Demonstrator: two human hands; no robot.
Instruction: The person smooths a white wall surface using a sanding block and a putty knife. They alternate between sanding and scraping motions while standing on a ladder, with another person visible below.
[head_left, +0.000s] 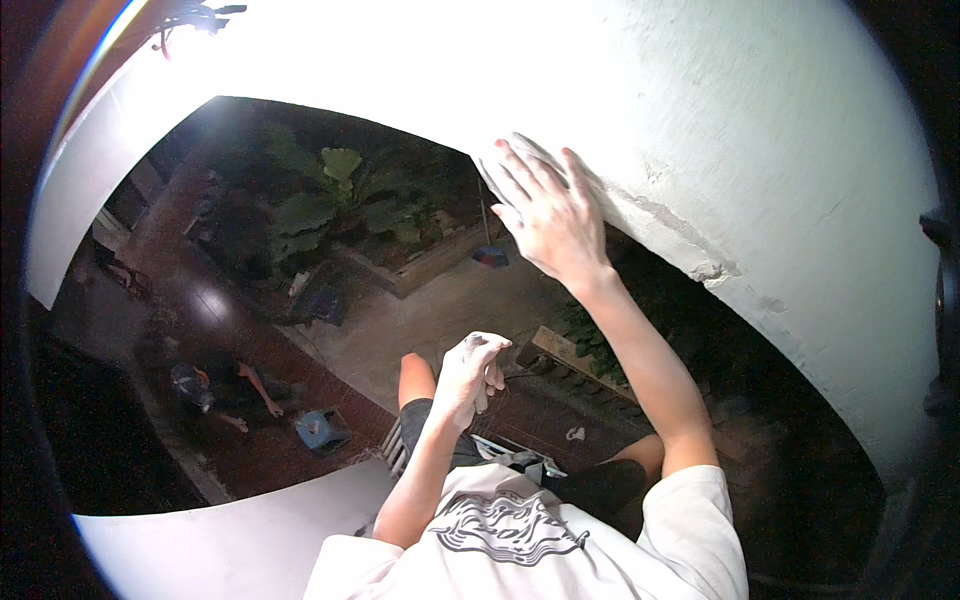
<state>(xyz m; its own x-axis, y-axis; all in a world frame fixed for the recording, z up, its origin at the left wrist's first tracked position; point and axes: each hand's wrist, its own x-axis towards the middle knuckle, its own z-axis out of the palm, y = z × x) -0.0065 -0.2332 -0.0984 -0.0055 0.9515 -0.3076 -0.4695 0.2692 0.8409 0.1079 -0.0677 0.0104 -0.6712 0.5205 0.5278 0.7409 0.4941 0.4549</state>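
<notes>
My right hand [552,215] lies flat against the lower edge of a white plastered wall or arch [780,170], fingers stretched and slightly apart. A greyish patch shows around and under its fingertips; whether it is a thin sheet or a shadow I cannot tell. Lower and to the left, my left hand [470,382] is raised in front of my body, apart from the plaster. Its fingers are curled and whitened with dust. A small dark grey bit shows near the thumb, too little to name.
Along the plaster's edge runs a rough, chipped strip [690,240]. Far below at left, another person [205,385] is beside a blue container [322,430]. Large-leaved plants [340,190] grow beyond the paved ground [400,320]. Metal rungs [393,445] show beside my legs.
</notes>
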